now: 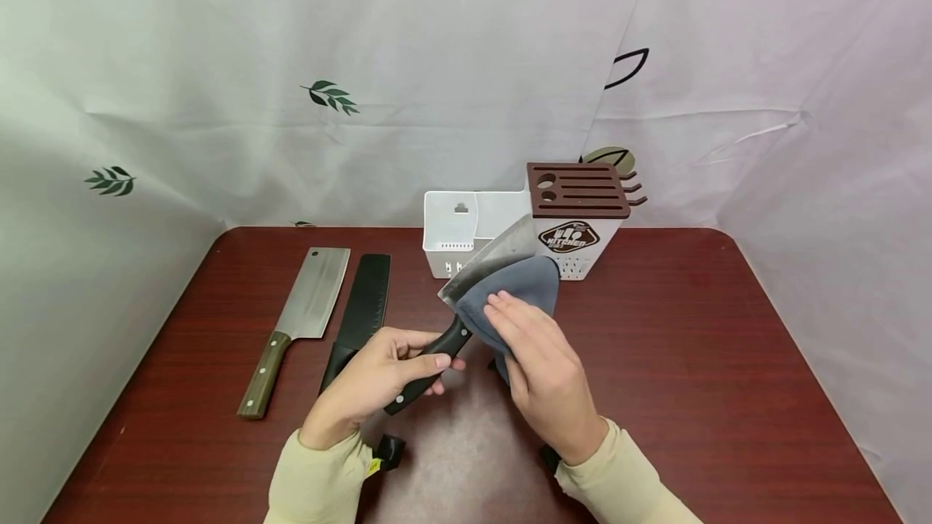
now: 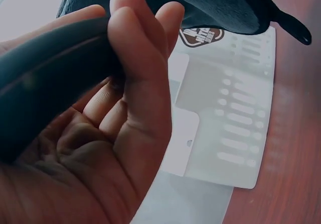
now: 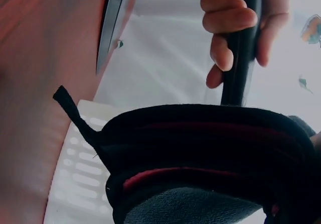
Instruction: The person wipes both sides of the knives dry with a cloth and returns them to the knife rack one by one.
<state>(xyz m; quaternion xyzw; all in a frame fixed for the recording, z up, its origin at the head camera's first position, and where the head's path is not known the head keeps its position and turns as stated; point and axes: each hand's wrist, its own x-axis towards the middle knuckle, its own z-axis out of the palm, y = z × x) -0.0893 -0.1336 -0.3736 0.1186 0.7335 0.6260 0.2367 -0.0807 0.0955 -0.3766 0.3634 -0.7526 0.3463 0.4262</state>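
In the head view my left hand [image 1: 371,382] grips the black riveted handle of a kitchen knife [image 1: 497,255], its broad blade pointing up and away to the right. A blue-grey cloth [image 1: 527,277] lies folded over the lower part of the blade. My right hand [image 1: 549,378] holds that cloth against the blade, fingers laid along its top; the thumb is mostly hidden. The left wrist view shows the left fingers curled around the handle [image 2: 50,78]. Seen from the right wrist, the cloth [image 3: 200,138] wraps both sides and has a small loop.
A cleaver [image 1: 316,289] with a wooden handle lies at the left of the table [image 1: 699,362]. Beside it is a black-bladed knife [image 1: 367,297], partly behind the left hand. At the back stands a white knife holder [image 1: 582,241] with a brown slotted top and side hooks.
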